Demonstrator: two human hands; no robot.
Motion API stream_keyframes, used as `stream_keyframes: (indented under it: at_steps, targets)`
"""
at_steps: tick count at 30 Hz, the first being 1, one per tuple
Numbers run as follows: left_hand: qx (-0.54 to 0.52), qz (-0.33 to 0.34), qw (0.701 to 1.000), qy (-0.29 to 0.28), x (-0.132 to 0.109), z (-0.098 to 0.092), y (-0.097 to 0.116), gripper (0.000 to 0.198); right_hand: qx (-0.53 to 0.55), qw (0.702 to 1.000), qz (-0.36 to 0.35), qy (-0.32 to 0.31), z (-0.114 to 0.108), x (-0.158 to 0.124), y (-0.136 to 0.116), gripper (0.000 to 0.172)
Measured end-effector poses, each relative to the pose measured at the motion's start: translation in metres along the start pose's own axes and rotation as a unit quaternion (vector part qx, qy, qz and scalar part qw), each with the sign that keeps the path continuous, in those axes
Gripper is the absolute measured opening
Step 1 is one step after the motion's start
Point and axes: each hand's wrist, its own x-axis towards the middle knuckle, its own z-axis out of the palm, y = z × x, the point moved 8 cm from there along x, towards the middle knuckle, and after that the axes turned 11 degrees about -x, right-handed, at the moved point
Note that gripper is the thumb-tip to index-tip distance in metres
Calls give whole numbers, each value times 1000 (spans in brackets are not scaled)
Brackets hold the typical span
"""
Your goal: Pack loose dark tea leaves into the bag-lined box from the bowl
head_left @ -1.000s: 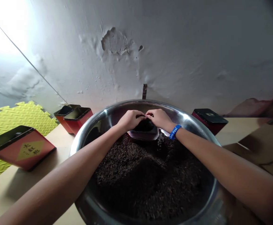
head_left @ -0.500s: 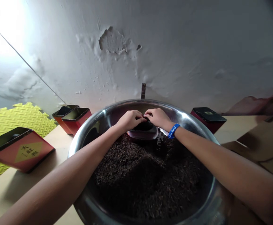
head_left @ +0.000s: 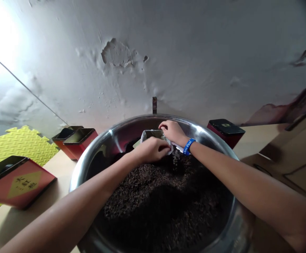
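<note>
A wide metal basin [head_left: 75, 179] holds a heap of dark, dry, loose leaves [head_left: 153, 181] that look like tea. On the leaves near its far wall stands a small container with a pale, crinkled bag-like lining [head_left: 153, 133], its mouth spread apart. My left hand [head_left: 153, 149] is closed on the near edge of this lining and hides much of the container. My right hand [head_left: 172, 131], with a blue wristband [head_left: 189, 146] at the wrist, has its fingers curled at the far right edge of the lining. The container's lower part is hidden.
On the left table stand several red tins with open tops, the nearest tin [head_left: 21, 182] bearing a yellow diamond label. A closed black-lidded tin [head_left: 226, 131] is right of the basin. Yellow foam matting [head_left: 24, 144] lies left; a peeling wall [head_left: 181, 70] rises behind.
My left hand has moved toward me and slightly down, away from the right hand. The pale lining now shows with its mouth open. The view has shifted a little.
</note>
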Motion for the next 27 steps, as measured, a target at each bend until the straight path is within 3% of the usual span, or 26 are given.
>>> stream_keyframes:
  at_steps: [4,7,11,20,27]
  targets:
    - [-4,-97,964,-246,-19,65,-17,36,2,999,4,35,-10,0,-4,16]
    - [38,-134,938,-316,-30,88,-36,45,5,999,-3,43,-10,0,-5,15]
    - [39,-119,935,-333,-31,95,-46,32,11,999,5,38,-4,1,1,15]
    - [-28,-98,938,-332,-27,90,-46,21,32,998,-18,48,-10,1,-5,17]
    - [-91,-116,959,-243,-13,53,-29,21,53,997,-14,46,-10,-1,-7,17]
